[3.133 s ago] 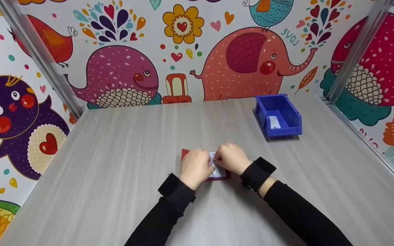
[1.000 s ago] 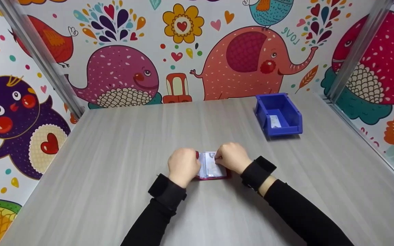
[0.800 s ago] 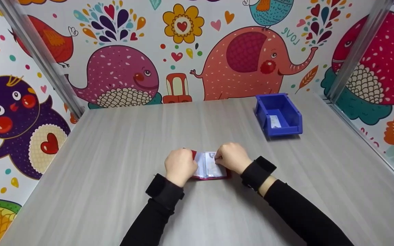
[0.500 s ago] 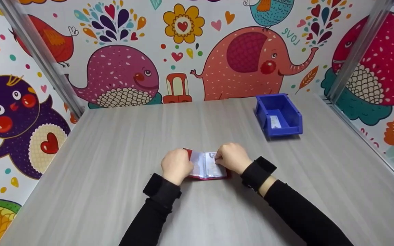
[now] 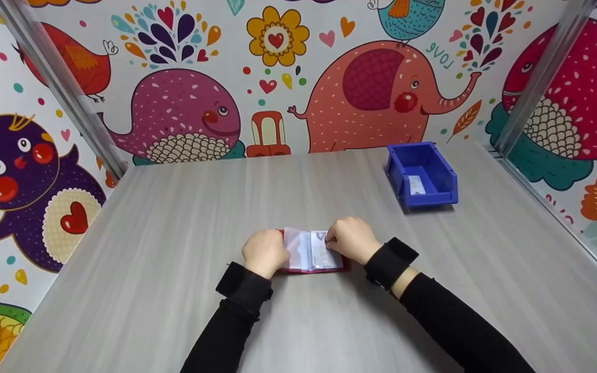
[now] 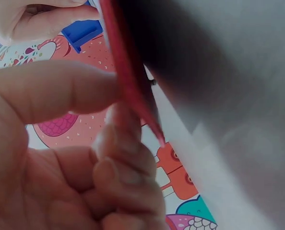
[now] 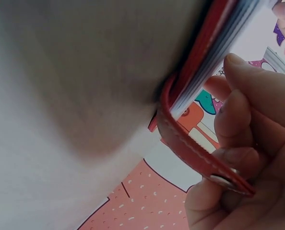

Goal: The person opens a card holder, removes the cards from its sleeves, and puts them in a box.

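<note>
At a red leather-look card holder (image 5: 307,253), opened on or just above the table, two bare hands spread the covers.

On the holder's left, the left hand (image 5: 265,254) pinches the tilted red cover edge; on its right, the right hand (image 5: 354,240) grips the stacked pages, a stitched red strap (image 7: 193,151) with a metal snap against its fingers. The step looks like opening the holder between a frosted clear sleeve (image 5: 293,248) and a printed white card (image 5: 324,255); the next move probably calls for a steady right hand while the left parts cover from sleeve. Beyond the holder, rightward and well apart, stands a blue open-fronted plastic bin (image 5: 431,200); the pale wood-grain table (image 5: 189,223) gives swinging room leftward, its back edge well beyond.
</note>
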`<state>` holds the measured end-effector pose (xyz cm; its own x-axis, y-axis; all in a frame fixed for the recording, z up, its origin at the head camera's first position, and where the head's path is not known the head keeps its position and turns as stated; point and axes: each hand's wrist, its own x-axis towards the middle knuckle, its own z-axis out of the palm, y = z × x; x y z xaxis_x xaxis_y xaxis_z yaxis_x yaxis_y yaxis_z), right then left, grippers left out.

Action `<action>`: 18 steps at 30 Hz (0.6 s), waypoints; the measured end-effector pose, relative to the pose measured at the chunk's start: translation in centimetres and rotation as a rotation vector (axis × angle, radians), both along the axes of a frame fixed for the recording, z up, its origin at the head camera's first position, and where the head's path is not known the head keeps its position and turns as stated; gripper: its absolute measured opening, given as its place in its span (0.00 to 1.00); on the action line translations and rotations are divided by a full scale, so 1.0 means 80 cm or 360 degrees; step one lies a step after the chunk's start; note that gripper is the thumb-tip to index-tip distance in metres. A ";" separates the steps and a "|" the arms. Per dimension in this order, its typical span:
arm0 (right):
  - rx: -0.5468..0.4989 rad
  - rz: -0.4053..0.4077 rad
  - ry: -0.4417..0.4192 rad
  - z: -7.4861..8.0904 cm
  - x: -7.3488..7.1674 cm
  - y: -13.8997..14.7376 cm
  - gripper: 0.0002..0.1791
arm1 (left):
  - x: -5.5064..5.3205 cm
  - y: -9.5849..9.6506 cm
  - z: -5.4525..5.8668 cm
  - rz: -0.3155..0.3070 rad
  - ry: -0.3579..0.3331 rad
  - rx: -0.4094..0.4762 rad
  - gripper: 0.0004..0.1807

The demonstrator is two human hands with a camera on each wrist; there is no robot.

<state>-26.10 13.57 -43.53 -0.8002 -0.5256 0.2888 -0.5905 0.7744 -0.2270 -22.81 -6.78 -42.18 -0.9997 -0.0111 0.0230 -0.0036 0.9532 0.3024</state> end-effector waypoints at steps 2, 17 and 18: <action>0.0000 -0.0006 -0.0002 0.000 0.000 0.000 0.04 | -0.001 0.000 -0.001 0.0011 -0.0025 -0.0002 0.05; -0.0007 0.0005 0.0026 -0.001 0.000 0.000 0.04 | -0.003 0.000 -0.005 0.0023 -0.0068 -0.0022 0.05; -0.0012 0.0007 0.0028 -0.001 0.000 0.000 0.04 | -0.002 0.000 -0.005 0.0019 -0.0048 -0.0025 0.05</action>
<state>-26.11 13.60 -43.65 -0.7927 -0.5267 0.3070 -0.5978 0.7702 -0.2225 -23.01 -6.78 -42.61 -0.9997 -0.0229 -0.0071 -0.0240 0.9577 0.2868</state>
